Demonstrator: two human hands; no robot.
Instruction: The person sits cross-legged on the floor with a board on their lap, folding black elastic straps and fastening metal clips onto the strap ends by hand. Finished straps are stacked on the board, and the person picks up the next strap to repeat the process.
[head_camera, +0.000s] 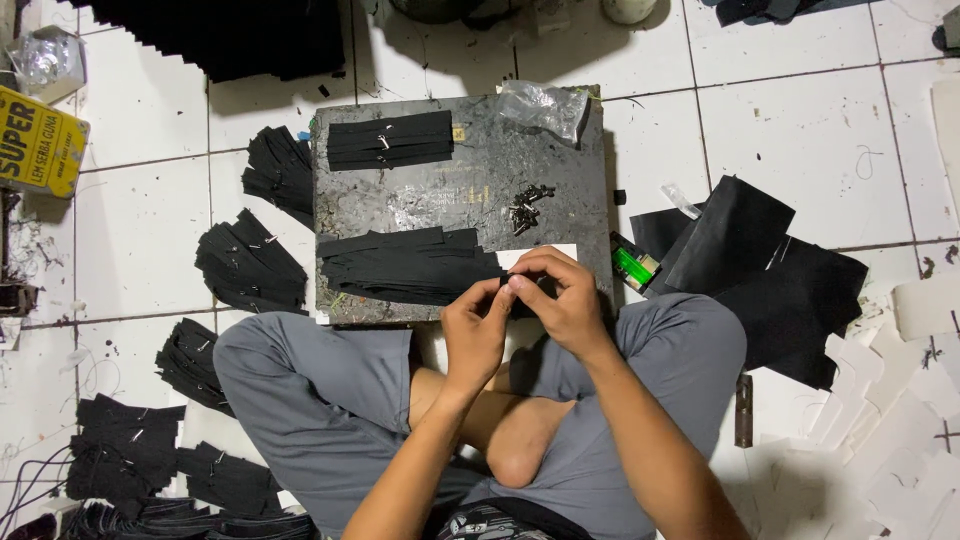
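I saw the tiled floor (800, 130) spread under everything, white and scuffed. On it, directly ahead of my fingertips, lay the dark work board (560, 215), worn and stained. Well to the right of my fingers lay large black sheets (760, 270), overlapping one another. Just left of my fingertips, on the board's near edge, sat a stack of black strips (410, 265), its right end reaching up to my hands. At the board's far edge, well beyond my fingers, lay a second, smaller stack of strips (390, 140). Bundles of strips (250, 265) lay on the floor far left of my hands. A crumpled clear plastic bag (545, 105) rested on the board's far right corner; I could not tell what it held. My right hand (565, 300) and left hand (475, 330) met fingertip to fingertip, fingers pinched closed around one small black strip piece (510, 290), mostly hidden between them. A green lighter (635, 265) lay just right of my right fingers. A small heap of dark metal fasteners (527, 205) sat loose on the board, a little beyond my fingertips, in no container.
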